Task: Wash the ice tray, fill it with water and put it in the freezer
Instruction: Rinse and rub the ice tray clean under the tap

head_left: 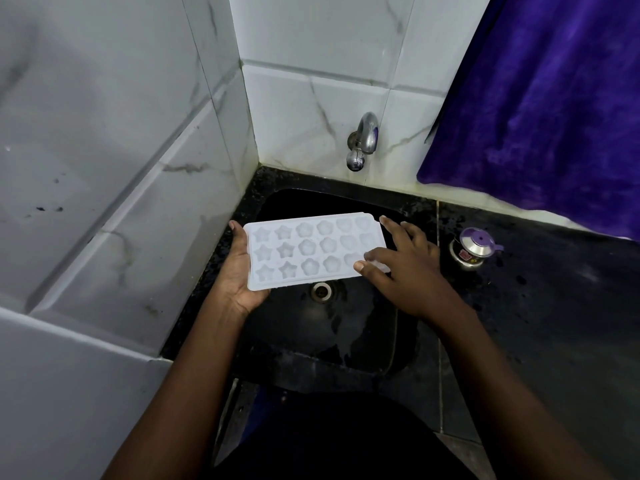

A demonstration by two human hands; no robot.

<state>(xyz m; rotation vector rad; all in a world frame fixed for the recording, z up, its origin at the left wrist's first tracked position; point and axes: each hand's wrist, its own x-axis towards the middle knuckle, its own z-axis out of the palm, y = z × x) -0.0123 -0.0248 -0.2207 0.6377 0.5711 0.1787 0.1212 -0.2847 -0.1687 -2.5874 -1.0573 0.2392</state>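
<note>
Sink [349,202] in tiled corner

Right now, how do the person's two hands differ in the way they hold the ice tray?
The left hand cups the ice tray from underneath at its left end, palm up; the right hand lies on top at the right end, palm down. The left hand's fingers are hidden under the tray; the right hand's are spread and visible. Both touch the tray above the black sink.
</note>
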